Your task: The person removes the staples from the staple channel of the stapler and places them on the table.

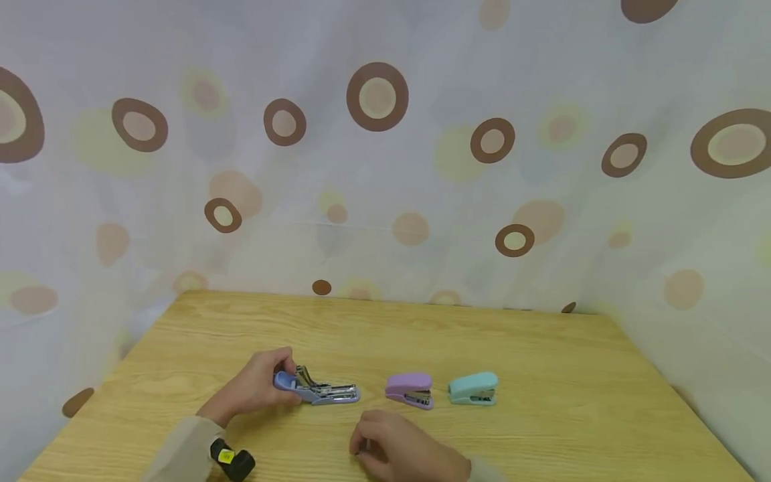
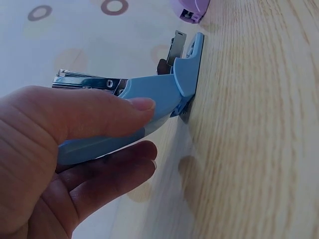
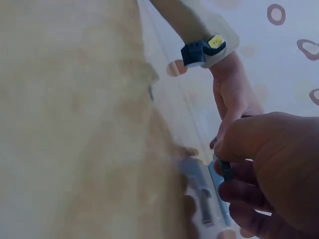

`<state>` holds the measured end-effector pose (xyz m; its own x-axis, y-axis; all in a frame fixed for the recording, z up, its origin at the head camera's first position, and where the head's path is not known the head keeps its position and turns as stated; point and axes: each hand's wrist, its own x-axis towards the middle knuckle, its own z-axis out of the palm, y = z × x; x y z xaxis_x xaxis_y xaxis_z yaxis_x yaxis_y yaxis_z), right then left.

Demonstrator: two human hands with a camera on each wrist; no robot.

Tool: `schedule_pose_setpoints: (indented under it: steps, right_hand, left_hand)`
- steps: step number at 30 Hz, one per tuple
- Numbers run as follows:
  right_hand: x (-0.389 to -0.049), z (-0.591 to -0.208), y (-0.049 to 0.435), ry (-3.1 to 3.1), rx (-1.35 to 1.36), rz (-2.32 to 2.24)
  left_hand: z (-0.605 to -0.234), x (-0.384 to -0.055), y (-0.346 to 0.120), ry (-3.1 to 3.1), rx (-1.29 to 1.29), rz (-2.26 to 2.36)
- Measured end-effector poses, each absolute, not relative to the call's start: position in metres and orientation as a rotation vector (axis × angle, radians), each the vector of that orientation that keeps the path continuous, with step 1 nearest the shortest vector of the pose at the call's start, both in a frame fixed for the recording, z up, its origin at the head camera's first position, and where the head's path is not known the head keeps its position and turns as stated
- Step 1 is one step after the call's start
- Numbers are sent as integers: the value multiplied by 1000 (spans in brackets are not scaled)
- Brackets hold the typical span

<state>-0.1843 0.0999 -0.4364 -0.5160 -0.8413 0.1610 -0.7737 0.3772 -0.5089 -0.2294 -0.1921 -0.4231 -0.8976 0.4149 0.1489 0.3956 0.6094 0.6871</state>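
Note:
My left hand grips a blue stapler by one end. The stapler lies swung open on the table, its metal staple channel showing. In the left wrist view the thumb presses on the side of the blue stapler, with fingers curled beneath. Nearer the front edge, my right hand pinches a small dark metal strip between thumb and fingers. Part of that strip is hidden by the fingers. Blue plastic of the stapler appears just beyond the right fingertips in the right wrist view.
To the right of the blue stapler sit a purple stapler and a mint-green stapler, both closed. All stand on a wooden table. A white curtain with brown dots borders it at the back and sides.

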Motion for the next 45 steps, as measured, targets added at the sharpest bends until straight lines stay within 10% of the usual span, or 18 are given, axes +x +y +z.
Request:
schedule_pose_setpoints:
  steps: [32, 45]
  right_hand:
    - [-168, -450, 123, 2315, -1212, -1194]
    - [-183, -436, 133, 2897, -1647, -1180]
  left_hand:
    - [-428, -232, -188, 2834, 811, 1192]
    - [-410, -224, -176, 3132, 969, 1245]
